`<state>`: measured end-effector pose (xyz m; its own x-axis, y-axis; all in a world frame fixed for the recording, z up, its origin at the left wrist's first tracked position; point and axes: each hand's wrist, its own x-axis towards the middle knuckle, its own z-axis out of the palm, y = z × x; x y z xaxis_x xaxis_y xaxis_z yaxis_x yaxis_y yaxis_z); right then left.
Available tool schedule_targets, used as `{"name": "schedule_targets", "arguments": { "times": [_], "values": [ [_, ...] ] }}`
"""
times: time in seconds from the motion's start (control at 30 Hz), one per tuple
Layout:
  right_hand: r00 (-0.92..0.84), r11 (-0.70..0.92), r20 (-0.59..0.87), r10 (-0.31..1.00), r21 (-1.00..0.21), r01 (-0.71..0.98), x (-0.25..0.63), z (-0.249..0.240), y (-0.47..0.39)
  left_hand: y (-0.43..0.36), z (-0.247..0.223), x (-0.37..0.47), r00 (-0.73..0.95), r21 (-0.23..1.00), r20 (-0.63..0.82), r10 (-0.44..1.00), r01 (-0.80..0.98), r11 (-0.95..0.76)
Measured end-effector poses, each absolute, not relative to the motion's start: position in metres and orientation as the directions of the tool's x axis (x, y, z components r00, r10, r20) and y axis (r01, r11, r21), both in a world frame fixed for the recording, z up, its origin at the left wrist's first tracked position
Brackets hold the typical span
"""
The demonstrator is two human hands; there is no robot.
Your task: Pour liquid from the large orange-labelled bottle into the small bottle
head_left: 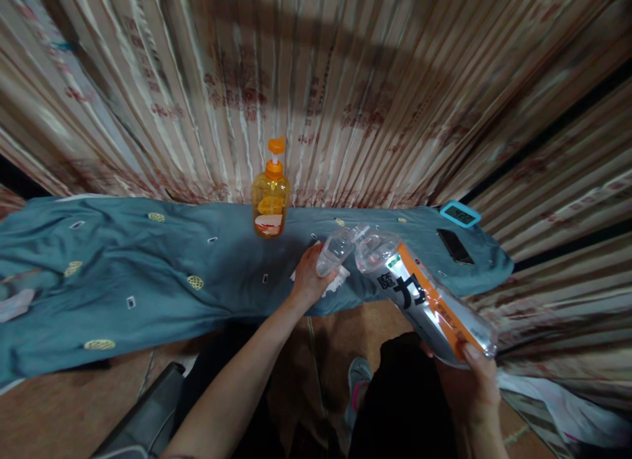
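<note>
My left hand (310, 274) is closed round a small clear plastic container (336, 251), tilted toward the right. White tissue (338, 281) shows beneath that hand. In my right hand (471, 373) is a large clear plastic bottle (419, 297) with a silver and orange label, gripped near its base. The bottle leans with its neck end up and to the left, close to the small container's upper end. Whether the two touch, or any liquid passes between them, I cannot tell. Behind my left hand, an orange pump bottle (270, 205) stands upright on the blue-green cloth (162, 274).
A dark phone (455, 246) and a light-blue framed digital clock (460, 213) lie at the cloth's right end. Pleated patterned curtain (316, 83) hangs close behind and at the right. White crumpled material (17, 305) lies far left. Below is a tiled floor (340, 334).
</note>
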<state>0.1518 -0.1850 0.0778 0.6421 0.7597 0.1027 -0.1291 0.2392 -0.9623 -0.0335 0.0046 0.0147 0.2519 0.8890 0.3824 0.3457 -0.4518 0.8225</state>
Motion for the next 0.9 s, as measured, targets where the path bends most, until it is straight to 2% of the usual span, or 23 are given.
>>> {"name": "schedule_targets", "arguments": {
  "times": [0.1, 0.37, 0.9],
  "values": [
    [0.673, 0.254, 0.072, 0.736, -0.951, -0.176, 0.147, 0.081, -0.184, 0.005, 0.012, -0.033, 0.247, 0.829, 0.366, 0.897, 0.351, -0.435],
    [0.630, 0.267, 0.093, 0.771, -0.945, -0.188, 0.157, 0.066, -0.188, 0.004, 0.016, -0.034, 0.258, 0.837, 0.350, 0.901, 0.345, -0.424],
    [0.732, 0.237, 0.025, 0.681, -0.953, -0.188, 0.151, 0.067, -0.185, 0.005, 0.012, -0.033, 0.247, 0.842, 0.345, 0.906, 0.345, -0.415]
  ]
}}
